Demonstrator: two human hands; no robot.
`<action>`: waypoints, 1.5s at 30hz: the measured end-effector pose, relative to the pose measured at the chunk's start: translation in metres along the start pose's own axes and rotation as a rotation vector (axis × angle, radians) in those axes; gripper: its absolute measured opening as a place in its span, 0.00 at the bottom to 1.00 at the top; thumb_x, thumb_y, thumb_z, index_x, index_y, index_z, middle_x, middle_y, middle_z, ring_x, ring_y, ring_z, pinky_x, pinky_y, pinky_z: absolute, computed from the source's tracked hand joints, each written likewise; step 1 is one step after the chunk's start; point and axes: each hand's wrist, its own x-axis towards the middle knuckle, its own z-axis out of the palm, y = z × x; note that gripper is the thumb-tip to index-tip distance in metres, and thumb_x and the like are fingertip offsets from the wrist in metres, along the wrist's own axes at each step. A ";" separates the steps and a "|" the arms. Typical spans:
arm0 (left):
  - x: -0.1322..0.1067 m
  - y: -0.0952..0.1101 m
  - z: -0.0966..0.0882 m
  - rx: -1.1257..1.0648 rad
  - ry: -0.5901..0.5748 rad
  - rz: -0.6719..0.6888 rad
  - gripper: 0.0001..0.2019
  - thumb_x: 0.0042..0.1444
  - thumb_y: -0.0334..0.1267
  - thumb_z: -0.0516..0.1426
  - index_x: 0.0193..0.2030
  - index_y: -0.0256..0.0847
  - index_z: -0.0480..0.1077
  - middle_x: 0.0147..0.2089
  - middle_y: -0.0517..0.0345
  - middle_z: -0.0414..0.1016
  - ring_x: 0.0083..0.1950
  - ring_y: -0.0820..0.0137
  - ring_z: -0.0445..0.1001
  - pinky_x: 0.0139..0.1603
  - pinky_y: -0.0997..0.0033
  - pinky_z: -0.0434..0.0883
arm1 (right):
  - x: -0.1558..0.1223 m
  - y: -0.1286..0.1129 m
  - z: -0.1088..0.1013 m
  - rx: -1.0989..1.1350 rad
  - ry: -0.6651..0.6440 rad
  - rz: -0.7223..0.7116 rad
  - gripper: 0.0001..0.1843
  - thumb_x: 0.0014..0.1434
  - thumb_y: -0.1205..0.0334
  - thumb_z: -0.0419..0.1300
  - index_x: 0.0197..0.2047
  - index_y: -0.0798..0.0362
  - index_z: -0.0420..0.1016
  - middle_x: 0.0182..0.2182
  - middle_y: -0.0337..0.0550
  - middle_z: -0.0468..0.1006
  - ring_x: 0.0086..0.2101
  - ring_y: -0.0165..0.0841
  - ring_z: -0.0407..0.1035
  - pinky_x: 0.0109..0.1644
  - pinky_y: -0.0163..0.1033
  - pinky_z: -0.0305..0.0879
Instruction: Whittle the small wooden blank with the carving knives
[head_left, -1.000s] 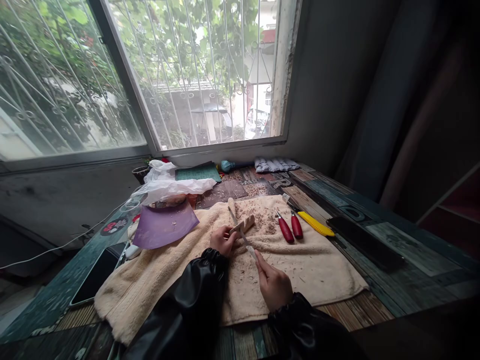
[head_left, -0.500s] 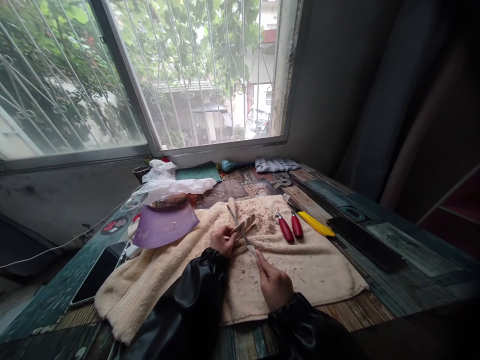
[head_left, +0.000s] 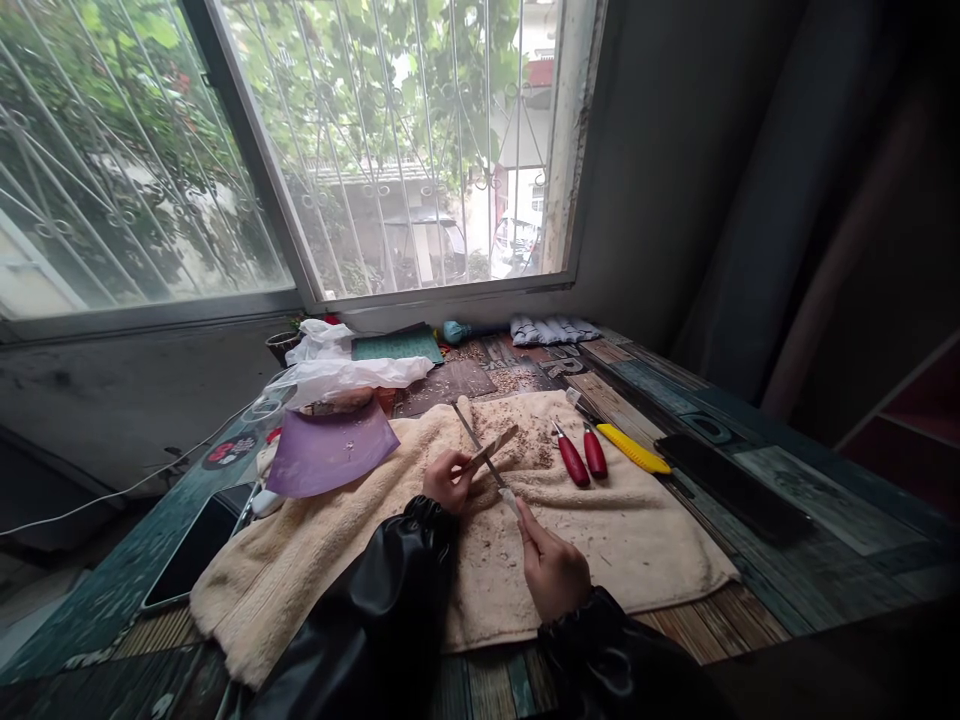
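Observation:
My left hand (head_left: 448, 480) is closed on a small, flat, light-brown wooden piece (head_left: 501, 440) that points up and to the right. Across this piece lies a long thin metal file (head_left: 471, 430), its light handle gripped in my right hand (head_left: 553, 565). File and wooden piece cross just right of my left fingers and appear to touch. Beneath both hands spreads a beige towel (head_left: 615, 560) scattered with wood shavings. Two red-handled carving tools (head_left: 572, 460) and a yellow utility knife (head_left: 634, 447) rest on its right side.
A purple sheet (head_left: 330, 460) lies left of my hands, with white plastic bags (head_left: 360, 373) behind it. One dark phone (head_left: 199, 545) is at the left, another (head_left: 731, 487) at the right. A green mat (head_left: 397, 345) lies near the window.
My right hand has shifted slightly to the right and towards me with the file. The wooden piece in my left hand has turned a little and looks more edge-on.

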 end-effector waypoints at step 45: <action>-0.005 0.016 0.003 0.033 0.028 -0.040 0.08 0.44 0.42 0.57 0.26 0.39 0.67 0.23 0.59 0.69 0.23 0.73 0.69 0.19 0.76 0.69 | 0.001 0.003 0.001 -0.069 0.136 -0.038 0.17 0.58 0.59 0.46 0.46 0.48 0.71 0.21 0.40 0.76 0.17 0.22 0.63 0.22 0.29 0.50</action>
